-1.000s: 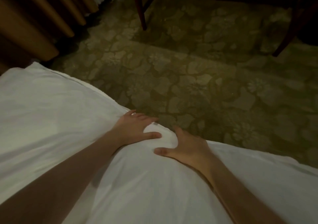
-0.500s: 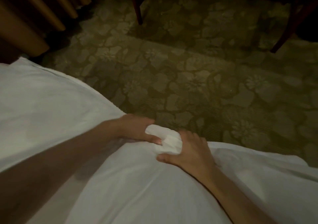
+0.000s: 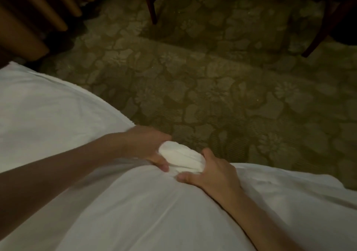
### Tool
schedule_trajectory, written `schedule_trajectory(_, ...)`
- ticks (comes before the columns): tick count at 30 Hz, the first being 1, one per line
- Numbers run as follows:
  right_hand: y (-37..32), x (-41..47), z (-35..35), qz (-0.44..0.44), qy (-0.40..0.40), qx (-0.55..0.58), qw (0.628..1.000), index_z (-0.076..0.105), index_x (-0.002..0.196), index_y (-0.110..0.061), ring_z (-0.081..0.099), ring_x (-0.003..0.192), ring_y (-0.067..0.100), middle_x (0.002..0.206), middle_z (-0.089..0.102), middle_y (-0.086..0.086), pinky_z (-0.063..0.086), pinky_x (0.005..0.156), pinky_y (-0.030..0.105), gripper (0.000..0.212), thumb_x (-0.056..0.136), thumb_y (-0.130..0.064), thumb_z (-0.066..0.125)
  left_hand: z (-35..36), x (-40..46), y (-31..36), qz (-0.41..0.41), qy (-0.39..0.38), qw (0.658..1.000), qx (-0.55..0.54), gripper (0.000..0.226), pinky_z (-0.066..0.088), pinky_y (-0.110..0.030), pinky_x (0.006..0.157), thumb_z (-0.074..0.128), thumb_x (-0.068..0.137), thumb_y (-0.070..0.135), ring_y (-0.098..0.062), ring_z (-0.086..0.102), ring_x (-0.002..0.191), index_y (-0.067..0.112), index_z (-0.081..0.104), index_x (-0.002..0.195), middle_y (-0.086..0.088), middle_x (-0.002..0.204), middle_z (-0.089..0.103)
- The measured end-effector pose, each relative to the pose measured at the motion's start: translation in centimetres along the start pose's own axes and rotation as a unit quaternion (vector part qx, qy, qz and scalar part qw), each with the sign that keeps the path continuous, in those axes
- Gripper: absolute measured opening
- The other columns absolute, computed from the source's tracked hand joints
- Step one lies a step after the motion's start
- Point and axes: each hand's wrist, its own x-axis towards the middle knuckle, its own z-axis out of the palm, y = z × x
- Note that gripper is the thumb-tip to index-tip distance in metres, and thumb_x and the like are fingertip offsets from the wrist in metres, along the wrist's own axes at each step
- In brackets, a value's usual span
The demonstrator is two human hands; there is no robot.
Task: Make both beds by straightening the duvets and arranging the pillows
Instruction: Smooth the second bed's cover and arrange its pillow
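- The duvet covers the near part of the bed, and its bunched corner sits at the bed's far edge, right between both hands; the carpet lies beyond it
- The bunch's long axis runs from upper left to lower right, so each hand closes on one end of it; neither is nearer than the other
- The left hand comes in from the left, thumb curled over the near side of the bunch, gripping it; its other fingers are hidden behind the fabric
- The right hand comes in from the lower right, thumb pressed along the near fold and fingers curled over the top, holding it
- Both forearms stretch forward across the duvet; the next pull would likely draw the corner outward toward the bed's edge
- Dark chair legs stand well apart on the carpet
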Motion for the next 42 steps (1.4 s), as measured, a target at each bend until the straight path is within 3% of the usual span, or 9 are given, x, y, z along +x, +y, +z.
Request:
schedule_trajectory(7, 0.0, -1.3, 0.4, -0.055, 0.079, -0.017, 0.995, 0.045, 0.113, -0.034, 0.049, 0.107, 0.012, 0.108, 0.058, -0.009, 0.029, 0.076, 0.025, 0.066, 0.066, -0.077, 0.059, 3.2, -1.9, 0.2, -0.032, 0.121, 0.987, 0.104, 0.062, 0.034, -0.029, 0.072, 0.043, 0.077, 0.078, -0.018, 0.060, 0.098, 0.031, 0.045, 0.117, 0.006, 0.106, 0.063)
schedule_trajectory(12, -0.1, -2.0, 0.8, -0.076, 0.080, -0.033, 0.993, 0.046, 0.115, -0.036, 0.046, 0.110, 0.011, 0.114, 0.058, -0.012, 0.030, 0.082, 0.025, 0.067, 0.066, -0.082, 0.052, 7.1, -1.7, -0.9, 0.034, 0.391, 0.915, 0.096, 0.072, 0.031, -0.020, 0.041, 0.019, 0.078, 0.083, -0.013, 0.052, 0.037, 0.023, 0.059, 0.075, 0.008, 0.048, 0.053)
schedule_trajectory(18, 0.4, -1.0, 1.5, -0.055, 0.105, -0.018, 0.993, 0.043, 0.121, -0.034, 0.057, 0.105, 0.012, 0.111, 0.062, -0.010, 0.035, 0.080, 0.025, 0.084, 0.059, -0.091, 0.046, 7.7, -0.1, -0.5, -0.031, 0.370, 0.927, 0.060, 0.067, 0.034, -0.024, 0.052, 0.025, 0.067, 0.084, -0.015, 0.060, 0.049, 0.027, 0.059, 0.079, 0.007, 0.056, 0.061)
schedule_trajectory(22, 0.3, -0.8, 1.5, -0.054, 0.090, -0.036, 0.994, 0.049, 0.121, -0.027, 0.059, 0.103, 0.011, 0.111, 0.064, -0.007, 0.036, 0.080, 0.023, 0.076, 0.070, -0.083, 0.050, 6.1, 0.5, 0.7, -0.110, 0.229, 0.967, 0.032, 0.063, 0.032, -0.029, 0.069, 0.033, 0.075, 0.083, -0.017, 0.063, 0.091, 0.029, 0.054, 0.100, 0.004, 0.093, 0.067)
schedule_trajectory(27, -0.3, -1.0, -0.1, -0.052, 0.051, -0.055, 0.996, 0.050, 0.123, -0.022, 0.059, 0.107, 0.020, 0.116, 0.064, 0.001, 0.042, 0.084, 0.029, 0.076, 0.074, -0.081, 0.047, 3.6, 0.1, 1.7, -0.150, 0.140, 0.979, 0.007, 0.073, 0.040, -0.033, 0.075, 0.035, 0.071, 0.087, -0.019, 0.061, 0.096, 0.028, 0.062, 0.104, 0.003, 0.101, 0.067)
schedule_trajectory(34, -3.4, -6.6, -3.9, -0.058, 0.078, -0.004, 0.995, 0.050, 0.118, -0.025, 0.060, 0.107, 0.021, 0.113, 0.065, 0.000, 0.040, 0.081, 0.030, 0.069, 0.073, -0.077, 0.053, -1.9, -8.3, 4.4, -0.161, 0.201, 0.966, 0.003, 0.068, 0.043, -0.029, 0.068, 0.043, 0.066, 0.088, -0.017, 0.063, 0.087, 0.024, 0.062, 0.080, 0.004, 0.087, 0.068)
schedule_trajectory(37, -5.2, -12.0, -5.0, -0.104, 0.107, -0.015, 0.989, 0.050, 0.112, -0.026, 0.062, 0.101, 0.019, 0.105, 0.067, -0.002, 0.037, 0.074, 0.029, 0.067, 0.072, -0.080, 0.051, -2.7, -14.1, 5.9, -0.148, 0.230, 0.962, -0.008, 0.069, 0.047, -0.031, 0.073, 0.042, 0.065, 0.089, -0.015, 0.064, 0.092, 0.027, 0.064, 0.087, 0.006, 0.092, 0.069)
schedule_trajectory(40, -6.5, -19.0, -4.9, -0.132, 0.102, -0.064, 0.984, 0.046, 0.120, -0.027, 0.061, 0.102, 0.018, 0.105, 0.066, -0.001, 0.041, 0.080, 0.028, 0.098, 0.054, -0.098, 0.027, -0.7, -20.5, 8.2, -0.138, 0.271, 0.953, -0.013, 0.077, 0.041, -0.029, 0.072, 0.037, 0.060, 0.092, -0.014, 0.063, 0.092, 0.027, 0.063, 0.091, 0.006, 0.094, 0.069)
schedule_trajectory(42, -7.2, -23.4, -4.0, -0.143, 0.070, -0.101, 0.982, 0.040, 0.124, -0.027, 0.058, 0.108, 0.021, 0.112, 0.063, 0.003, 0.042, 0.085, 0.030, 0.097, 0.058, -0.097, 0.024, 1.3, -25.3, 10.0, -0.138, 0.281, 0.950, -0.005, 0.089, 0.036, -0.028, 0.067, 0.018, 0.047, 0.094, -0.013, 0.063, 0.090, 0.027, 0.061, 0.088, 0.005, 0.093, 0.069)
